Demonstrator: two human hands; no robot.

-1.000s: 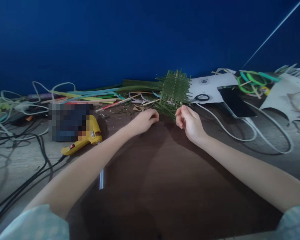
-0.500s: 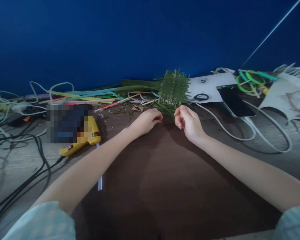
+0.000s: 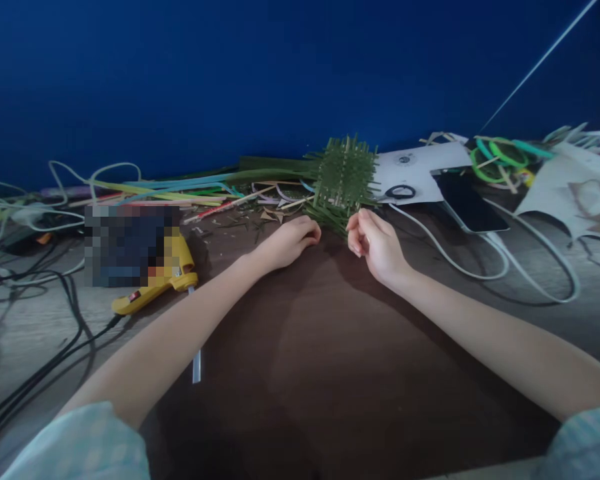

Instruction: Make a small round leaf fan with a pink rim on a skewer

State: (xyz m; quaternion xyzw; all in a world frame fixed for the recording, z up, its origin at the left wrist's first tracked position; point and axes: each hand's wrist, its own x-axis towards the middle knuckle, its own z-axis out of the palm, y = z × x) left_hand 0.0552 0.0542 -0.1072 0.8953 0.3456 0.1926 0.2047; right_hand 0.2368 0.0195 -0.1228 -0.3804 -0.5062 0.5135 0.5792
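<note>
A green mat woven from leaf strips (image 3: 344, 175) lies at the far side of the dark brown table (image 3: 330, 360), its loose ends pointing toward me. My left hand (image 3: 291, 241) rests on the table with curled fingers, just left of those loose strips. My right hand (image 3: 373, 243) is curled too, fingertips pinched at the strip ends on the mat's near edge. What the fingers grip is too small to make out.
A yellow glue gun (image 3: 163, 277) lies at the left beside a blurred patch, with black cables (image 3: 35, 347) running off. Coloured strips (image 3: 180, 190) lie along the blue wall. A phone (image 3: 467, 203), white cable (image 3: 510, 263), scissors (image 3: 399, 193) and green rings (image 3: 500, 157) sit at the right.
Both hands have stayed at the mat's near edge, the right one shifting slightly left and closer to the strips. The view has drifted a little.
</note>
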